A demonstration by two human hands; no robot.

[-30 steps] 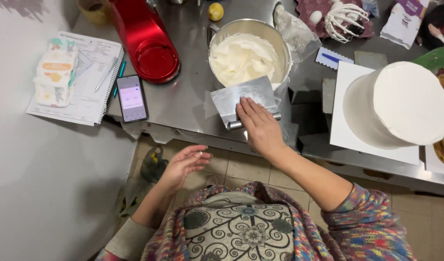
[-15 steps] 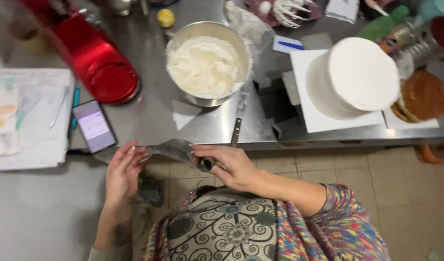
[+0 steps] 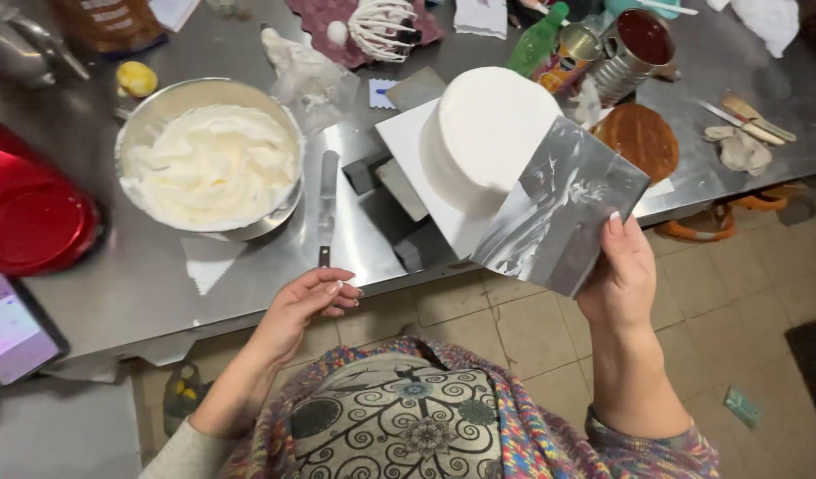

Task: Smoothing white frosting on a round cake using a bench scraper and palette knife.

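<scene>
My right hand [image 3: 619, 275] holds a flat metal scraper [image 3: 563, 206], smeared with cream, up beside a tall white frosted cake [image 3: 483, 133]. The cake stands on a white square board [image 3: 406, 142] on the steel table [image 3: 141, 293]. My left hand [image 3: 306, 300] hovers at the table's front edge with loosely curled fingers and holds nothing. Its fingertips are just below the handle of a palette knife [image 3: 326, 206] that lies on the table. A steel bowl [image 3: 205, 167] full of white cream sits to the left of the knife.
A red mixer base [image 3: 31, 217] and a phone [image 3: 13, 328] are at the left. A whisk head [image 3: 381, 27], a green bottle [image 3: 536, 40], open tins [image 3: 634, 49], a brown cake layer [image 3: 638, 137] and utensils [image 3: 745, 120] lie at the back and right. Tiled floor lies below.
My right hand has lifted the scraper from the table's front edge up and right to the cake. My left hand let go of it. The view shifted right.
</scene>
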